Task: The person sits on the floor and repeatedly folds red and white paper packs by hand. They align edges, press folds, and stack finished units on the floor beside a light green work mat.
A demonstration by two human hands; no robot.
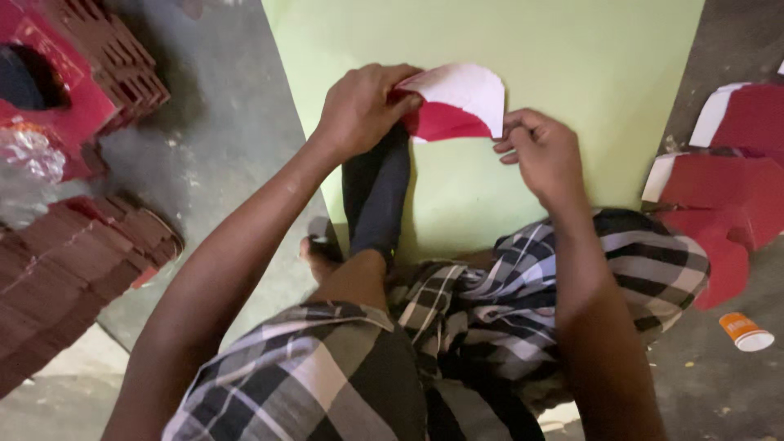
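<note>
At the far left I see a red cardboard piece with a dark round hole (49,77) and, behind it, a stack of red cut pieces (122,57) standing on edge. Below them a long fanned pile of red card blanks (73,269) lies on the grey concrete floor (220,155).

Moving inward, the left hand (359,110) is closed on the left edge of a folded card piece (457,102), red on one face and white on the other; its fingers curl over the edge with the thumb pressed beneath. The piece is held up over a pale green sheet (506,188) that lies flat on the floor in front of me. A dark, narrow upright object (377,196) stands just below the left hand; I cannot tell what it is. My checked cloth (490,310) covers my lap.

The right hand (543,155) pinches the lower right corner of the same card piece between thumb and fingertips, the remaining fingers tucked in.

Further right, loose red and white card cut-outs (727,180) lie overlapping on the floor beside the green sheet. Near the bottom right a small orange and white paper cup (745,332) lies on its side, well apart from both hands.
</note>
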